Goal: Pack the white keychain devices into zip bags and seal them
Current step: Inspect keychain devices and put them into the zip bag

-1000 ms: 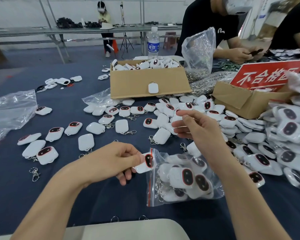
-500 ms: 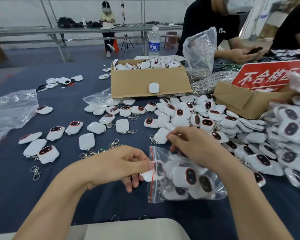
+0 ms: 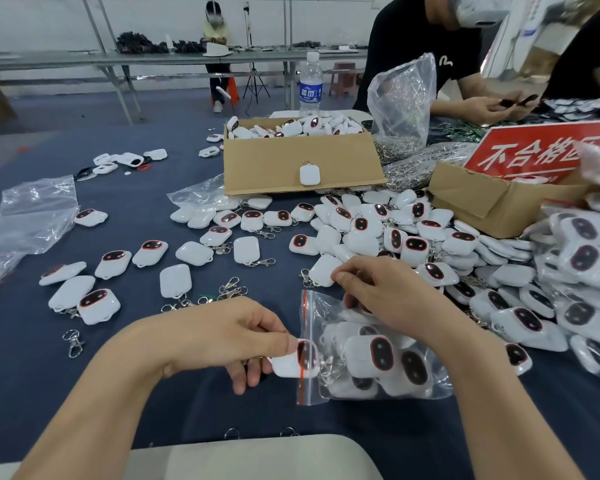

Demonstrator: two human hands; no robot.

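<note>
Across the table (image 3: 153, 410), loose keychains (image 3: 361, 230) crowd round a cardboard box (image 3: 291, 161); my left fingers (image 3: 271, 336) pinch a white device (image 3: 288, 367) half inside the clear, stuffed bag (image 3: 413, 372), right fingers (image 3: 361, 299) gripping its mouth

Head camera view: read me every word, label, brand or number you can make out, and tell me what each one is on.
"不合格", then a fourth character partly hidden: white on the red sign rising from the cardboard box on the right.
Water bottle: white characters on its blue label, too blurred to read.
Background banner at upper right: print too blurred to read.
</note>
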